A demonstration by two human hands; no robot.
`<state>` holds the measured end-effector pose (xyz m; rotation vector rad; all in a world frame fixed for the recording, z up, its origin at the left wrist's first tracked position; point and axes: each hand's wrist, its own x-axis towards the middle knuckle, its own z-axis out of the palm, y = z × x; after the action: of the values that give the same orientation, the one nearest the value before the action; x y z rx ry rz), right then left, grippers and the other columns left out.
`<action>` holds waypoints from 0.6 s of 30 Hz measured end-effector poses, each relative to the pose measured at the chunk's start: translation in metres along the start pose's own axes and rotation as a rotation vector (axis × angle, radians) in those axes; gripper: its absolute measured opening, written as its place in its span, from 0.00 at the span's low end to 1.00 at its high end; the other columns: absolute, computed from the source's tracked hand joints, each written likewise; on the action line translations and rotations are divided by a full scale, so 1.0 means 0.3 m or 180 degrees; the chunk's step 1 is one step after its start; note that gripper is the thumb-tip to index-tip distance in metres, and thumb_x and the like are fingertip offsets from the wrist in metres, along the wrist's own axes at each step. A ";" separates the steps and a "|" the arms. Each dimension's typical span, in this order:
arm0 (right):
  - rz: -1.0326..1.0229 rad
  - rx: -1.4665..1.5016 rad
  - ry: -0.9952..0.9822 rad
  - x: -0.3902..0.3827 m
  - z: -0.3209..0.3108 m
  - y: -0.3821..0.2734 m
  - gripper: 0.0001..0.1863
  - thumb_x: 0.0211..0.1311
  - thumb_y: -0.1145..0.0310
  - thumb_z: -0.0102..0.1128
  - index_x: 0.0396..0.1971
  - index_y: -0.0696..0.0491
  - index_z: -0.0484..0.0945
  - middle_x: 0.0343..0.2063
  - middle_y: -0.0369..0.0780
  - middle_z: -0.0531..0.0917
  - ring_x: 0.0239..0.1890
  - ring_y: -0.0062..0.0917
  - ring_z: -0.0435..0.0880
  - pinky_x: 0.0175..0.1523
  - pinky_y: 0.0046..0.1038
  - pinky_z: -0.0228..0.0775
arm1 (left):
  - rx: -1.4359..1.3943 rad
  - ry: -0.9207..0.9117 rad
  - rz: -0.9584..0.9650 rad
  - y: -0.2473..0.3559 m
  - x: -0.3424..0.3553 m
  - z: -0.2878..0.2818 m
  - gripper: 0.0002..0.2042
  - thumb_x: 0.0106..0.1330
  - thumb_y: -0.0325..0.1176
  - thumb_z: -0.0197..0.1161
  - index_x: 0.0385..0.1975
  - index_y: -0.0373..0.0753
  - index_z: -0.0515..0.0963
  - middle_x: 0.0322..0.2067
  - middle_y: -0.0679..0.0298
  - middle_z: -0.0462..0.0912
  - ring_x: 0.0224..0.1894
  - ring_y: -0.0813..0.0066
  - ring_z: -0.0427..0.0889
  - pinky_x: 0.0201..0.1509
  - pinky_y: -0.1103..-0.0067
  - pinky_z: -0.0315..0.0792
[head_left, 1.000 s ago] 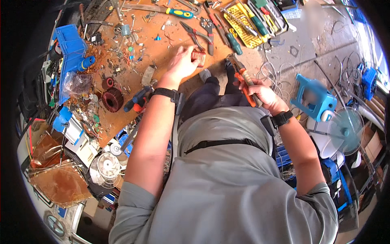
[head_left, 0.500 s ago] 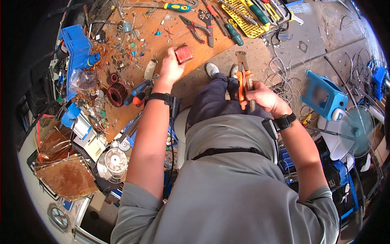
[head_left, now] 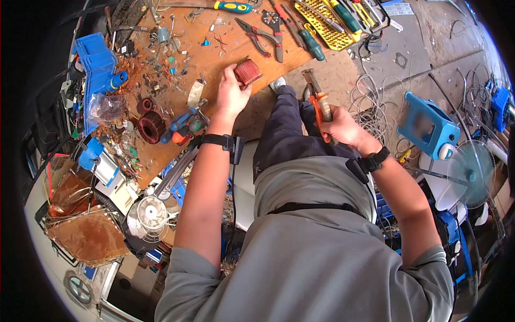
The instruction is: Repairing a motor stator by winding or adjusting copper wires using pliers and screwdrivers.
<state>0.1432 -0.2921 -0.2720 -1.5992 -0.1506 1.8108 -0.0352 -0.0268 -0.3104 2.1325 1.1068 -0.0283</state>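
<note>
My left hand (head_left: 233,95) is closed on a ridged, reddish copper-wire coil (head_left: 248,71), gripping it by its left side just above the near edge of the wooden bench. To the right, past that edge, my right hand (head_left: 341,126) wraps round the handles of a pair of pincers (head_left: 313,81). Their dark metal head points up and away from me. One handle is orange, the other worn and tan. The pincers' head and the coil are apart. Pliers with red handles (head_left: 256,36) lie on the bench beyond the coil.
Tools and scraps cover the wooden bench (head_left: 204,59). A dark ring-shaped winding (head_left: 152,127) and screwdrivers (head_left: 181,124) lie at its left. A yellow tool tray (head_left: 330,32) stands far right. Loose wire (head_left: 370,102), a blue box-like frame (head_left: 428,126) and a fan (head_left: 472,174) stand right.
The coil has tilted in my left hand and shifted slightly right. My right hand has turned the pincers, and their handles, spread before, now appear close together.
</note>
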 end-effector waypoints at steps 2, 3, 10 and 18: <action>0.0003 -0.0319 0.0104 0.016 0.020 -0.026 0.06 0.52 0.78 0.59 0.31 0.59 0.74 0.17 0.37 0.78 0.19 0.21 0.78 0.24 0.27 0.71 | -0.0050 0.0032 -0.0022 -0.025 -0.005 -0.002 0.35 0.52 0.25 0.72 0.61 0.32 0.62 0.49 0.43 0.77 0.38 0.59 0.85 0.46 0.68 0.79; 0.0101 -0.0317 0.0089 0.030 0.031 -0.023 0.07 0.52 0.77 0.60 0.31 0.59 0.74 0.18 0.37 0.78 0.19 0.21 0.78 0.24 0.28 0.71 | -0.0028 -0.0007 -0.0036 -0.035 -0.011 0.000 0.36 0.53 0.26 0.71 0.62 0.32 0.60 0.51 0.43 0.76 0.39 0.59 0.85 0.47 0.68 0.79; 0.0108 -0.0210 -0.0094 0.082 0.115 -0.072 0.06 0.51 0.78 0.58 0.30 0.58 0.72 0.18 0.38 0.78 0.18 0.23 0.78 0.23 0.28 0.71 | -0.0129 0.0079 0.0183 -0.028 -0.033 -0.017 0.38 0.57 0.29 0.70 0.67 0.35 0.57 0.51 0.49 0.76 0.43 0.60 0.85 0.48 0.68 0.79; 0.0012 0.0357 -0.0258 0.049 0.154 -0.121 0.07 0.50 0.79 0.56 0.31 0.58 0.75 0.23 0.37 0.79 0.26 0.20 0.78 0.32 0.26 0.71 | -0.1290 -0.0913 -0.0287 0.108 -0.226 0.033 0.22 0.65 0.39 0.66 0.53 0.34 0.71 0.45 0.54 0.80 0.38 0.66 0.84 0.42 0.74 0.79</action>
<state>0.1167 -0.2405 -0.2548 -1.4502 -0.0817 1.8546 -0.0517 -0.0924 -0.2764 1.6585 0.9455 -0.1360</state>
